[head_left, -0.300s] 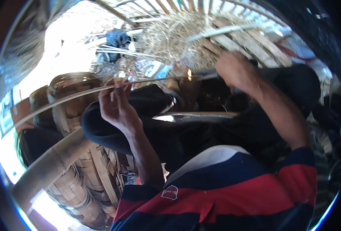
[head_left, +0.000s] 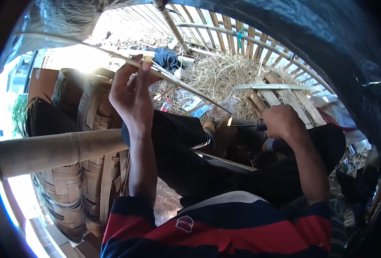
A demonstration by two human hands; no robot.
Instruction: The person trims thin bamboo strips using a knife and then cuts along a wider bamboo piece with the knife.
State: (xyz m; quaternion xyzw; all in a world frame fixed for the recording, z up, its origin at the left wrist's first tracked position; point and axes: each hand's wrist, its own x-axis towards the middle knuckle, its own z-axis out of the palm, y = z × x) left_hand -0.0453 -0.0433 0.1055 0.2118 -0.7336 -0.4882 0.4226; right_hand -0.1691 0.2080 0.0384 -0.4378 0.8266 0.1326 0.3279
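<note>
My left hand (head_left: 132, 101) is raised at the left, its thumb and fingers pinching a long, thin bamboo strip (head_left: 190, 89). The strip slopes from the upper left down to its tip, close to my right hand. A pale yellow patch shows at my left fingertips; I cannot tell what it is. My right hand (head_left: 285, 122) is closed in a fist above my right knee, around the dark handle of a knife. The thin knife blade (head_left: 245, 125) points left, just below the strip's tip. Whether blade and strip touch I cannot tell.
A thick bamboo pole (head_left: 65, 150) crosses at the left, over tall woven bamboo baskets (head_left: 63, 195). Straw (head_left: 220, 75) and wooden planks (head_left: 287, 101) lie ahead, before a slatted bamboo fence (head_left: 250, 38). Dark blue netting (head_left: 166, 58) lies near the far left.
My left hand has risen, and the strip's left end has swung from low to high. The strip's other end now slopes down toward the knife. The whole view has shifted too.
</note>
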